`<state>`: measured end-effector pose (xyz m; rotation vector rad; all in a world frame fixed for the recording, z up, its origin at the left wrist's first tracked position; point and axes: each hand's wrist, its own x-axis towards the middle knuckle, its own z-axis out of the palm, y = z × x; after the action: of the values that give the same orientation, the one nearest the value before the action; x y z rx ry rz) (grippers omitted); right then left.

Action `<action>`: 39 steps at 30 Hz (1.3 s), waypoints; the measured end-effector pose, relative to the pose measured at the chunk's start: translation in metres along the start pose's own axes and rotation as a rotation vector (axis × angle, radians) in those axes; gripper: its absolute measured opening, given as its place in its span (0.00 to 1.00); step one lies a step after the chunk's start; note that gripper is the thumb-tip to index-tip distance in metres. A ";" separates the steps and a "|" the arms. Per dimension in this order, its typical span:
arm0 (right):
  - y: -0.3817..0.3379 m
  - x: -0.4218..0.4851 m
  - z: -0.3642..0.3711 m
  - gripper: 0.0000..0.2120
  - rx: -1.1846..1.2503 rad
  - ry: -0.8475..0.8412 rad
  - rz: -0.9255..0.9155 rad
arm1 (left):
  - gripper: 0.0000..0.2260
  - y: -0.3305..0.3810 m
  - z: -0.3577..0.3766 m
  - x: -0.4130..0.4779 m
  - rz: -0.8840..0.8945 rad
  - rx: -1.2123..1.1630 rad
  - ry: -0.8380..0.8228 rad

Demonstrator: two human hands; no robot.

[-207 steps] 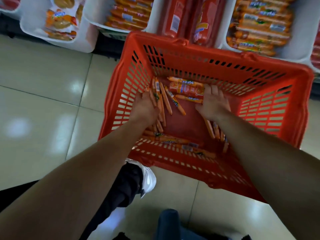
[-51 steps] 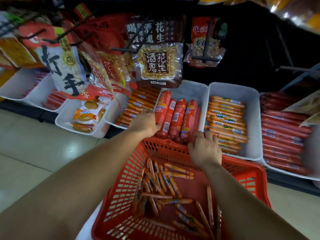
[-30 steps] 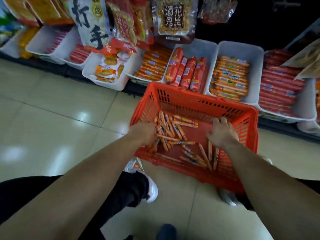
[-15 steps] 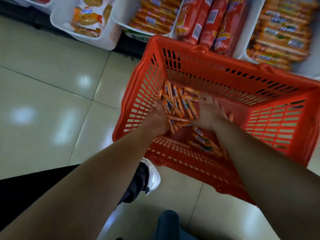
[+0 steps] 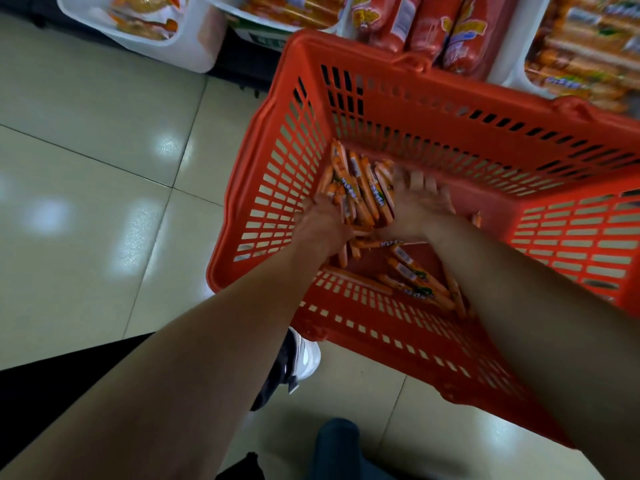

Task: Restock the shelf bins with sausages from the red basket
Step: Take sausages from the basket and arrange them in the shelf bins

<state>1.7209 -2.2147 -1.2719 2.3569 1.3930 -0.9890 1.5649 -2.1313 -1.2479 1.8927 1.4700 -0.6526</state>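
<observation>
The red basket [image 5: 433, 109] stands on the floor below the shelf bins. Both my hands are inside it. A bunch of thin orange sausages [image 5: 360, 188] is pressed between my left hand [image 5: 320, 226] on its left and my right hand [image 5: 415, 206] on its right, fingers spread along the bunch. Several more loose sausages [image 5: 415, 278] lie on the basket's floor near its front wall, partly hidden by my right forearm.
White shelf bins line the top edge: one with yellow packs [image 5: 145, 15], one with orange sausages [image 5: 294, 8], one with thick red sausages [image 5: 426, 22], one with orange sausages [image 5: 588, 46]. A white-and-black shoe [image 5: 298, 362] rests on the tiled floor beside the basket.
My two hands have come closer together in the basket, and the sausages between them are gathered into a tighter, more upright bunch. The view has tipped further down toward the basket.
</observation>
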 end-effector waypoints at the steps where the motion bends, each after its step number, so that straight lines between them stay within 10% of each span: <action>1: 0.003 -0.002 0.001 0.66 0.044 -0.017 -0.003 | 0.40 -0.001 -0.001 0.000 0.024 -0.018 -0.011; 11: 0.003 -0.010 0.021 0.45 0.408 0.091 0.156 | 0.38 0.006 -0.012 0.013 0.071 -0.032 -0.079; 19: -0.009 0.018 0.010 0.47 0.404 0.160 0.158 | 0.41 0.010 0.002 0.018 0.004 -0.061 0.004; 39: -0.008 0.013 0.022 0.18 0.619 0.075 0.156 | 0.19 0.000 0.007 0.040 0.084 -0.341 -0.116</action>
<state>1.7089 -2.2126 -1.2955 2.9002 0.9967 -1.4596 1.5749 -2.1107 -1.2820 1.6165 1.3254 -0.4323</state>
